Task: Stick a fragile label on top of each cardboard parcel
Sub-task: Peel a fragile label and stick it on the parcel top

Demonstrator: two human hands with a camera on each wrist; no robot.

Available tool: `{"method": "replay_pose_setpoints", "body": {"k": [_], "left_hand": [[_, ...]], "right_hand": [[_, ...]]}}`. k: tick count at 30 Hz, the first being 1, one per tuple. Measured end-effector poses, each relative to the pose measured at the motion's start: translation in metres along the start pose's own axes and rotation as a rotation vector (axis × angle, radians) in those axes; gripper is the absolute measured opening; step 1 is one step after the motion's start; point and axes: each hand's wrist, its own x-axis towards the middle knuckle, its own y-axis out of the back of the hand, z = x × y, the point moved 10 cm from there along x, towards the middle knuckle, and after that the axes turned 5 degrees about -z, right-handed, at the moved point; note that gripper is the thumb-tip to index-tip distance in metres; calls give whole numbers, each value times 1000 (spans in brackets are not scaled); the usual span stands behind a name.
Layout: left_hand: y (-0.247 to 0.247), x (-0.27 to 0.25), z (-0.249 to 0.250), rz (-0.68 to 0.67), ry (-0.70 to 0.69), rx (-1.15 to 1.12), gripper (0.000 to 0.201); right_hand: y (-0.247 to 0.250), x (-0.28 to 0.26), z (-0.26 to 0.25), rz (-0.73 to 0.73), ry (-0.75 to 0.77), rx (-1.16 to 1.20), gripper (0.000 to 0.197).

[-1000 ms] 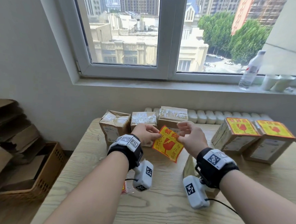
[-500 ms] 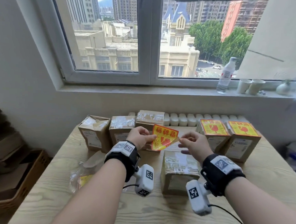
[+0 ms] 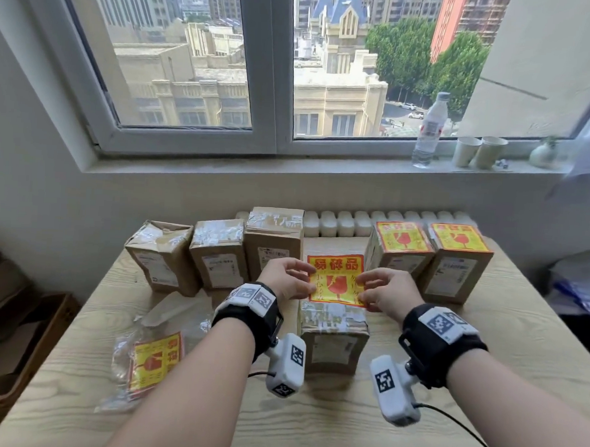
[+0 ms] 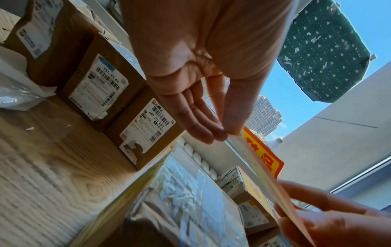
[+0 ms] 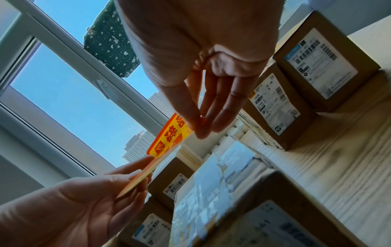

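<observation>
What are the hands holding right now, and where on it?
Both hold one fragile label: left hand pinches its left edge, right hand its right edge.

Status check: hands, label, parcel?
Left hand and right hand pinch fragile label, above front parcel, not yet stuck. Nothing in the way.

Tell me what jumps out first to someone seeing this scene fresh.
The bright yellow and red sticker at the centre, pinched at its edges by the left hand and the right hand, held just above the taped box nearest the person. Next come the two boxes at the back right that already carry the same sticker, against three plain boxes at the back left.
</observation>
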Motion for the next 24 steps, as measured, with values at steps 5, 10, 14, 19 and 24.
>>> {"method": "replay_pose_setpoints", "body": {"k": [5, 10, 14, 19, 24], "left_hand": [[-4, 1, -4, -22, 24, 67, 45], [0, 1, -14, 2, 11, 174, 48], [1, 2, -25, 35, 19, 178, 52], [-3, 4, -36, 35, 29, 184, 53], [-3, 5, -45, 67, 43, 233, 55]], "right_hand": [[-1, -2, -3, 2, 39, -113, 38], [-8, -4, 4, -13, 21, -91, 42], [-14, -5, 10, -9, 50, -138, 37], [-13, -6, 19, 29, 58, -188, 22], [-14, -7, 21, 39, 71, -268, 26]]}}
